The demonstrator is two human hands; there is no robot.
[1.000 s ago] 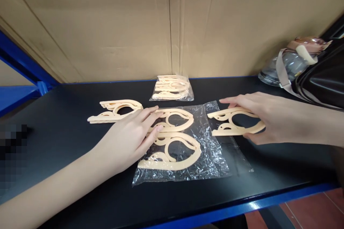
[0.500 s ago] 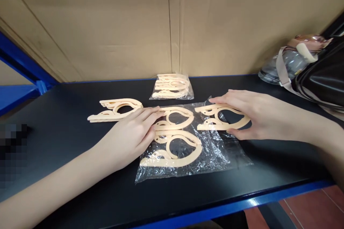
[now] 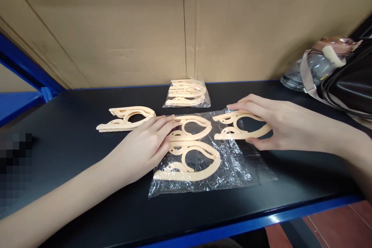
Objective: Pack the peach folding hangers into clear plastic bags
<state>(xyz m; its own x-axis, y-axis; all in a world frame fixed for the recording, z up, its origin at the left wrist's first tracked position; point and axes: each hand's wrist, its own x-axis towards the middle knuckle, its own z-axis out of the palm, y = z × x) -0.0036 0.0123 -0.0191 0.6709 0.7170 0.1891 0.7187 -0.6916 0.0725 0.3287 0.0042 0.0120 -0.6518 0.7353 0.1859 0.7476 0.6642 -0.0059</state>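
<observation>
A clear plastic bag [image 3: 232, 178] lies flat with beige folding hangers [image 3: 200, 174] inside, one nearer me and one farther away. My left hand [image 3: 148, 137] is over the bag's left part, fingers and thumb pressed on the bag and the left ends of the hangers. At the bag's right side, my right hand [image 3: 270, 120] grips another folded beige hanger [image 3: 232, 135] by its rounded end, thumb at the near edge and fingers at the far edge. That hanger's narrow ends point left, over or within the film; which one I cannot tell.
Loose folded hangers [image 3: 124, 124] lie stacked left of my left hand. Behind the bag sits a filled bag of hangers [image 3: 187, 95], close to the cardboard wall [image 3: 116, 27]. At the right stand a clear jug with a strap [image 3: 308, 68] and a black bag [image 3: 354, 85]. A blue rail [image 3: 261, 223] edges the black shelf.
</observation>
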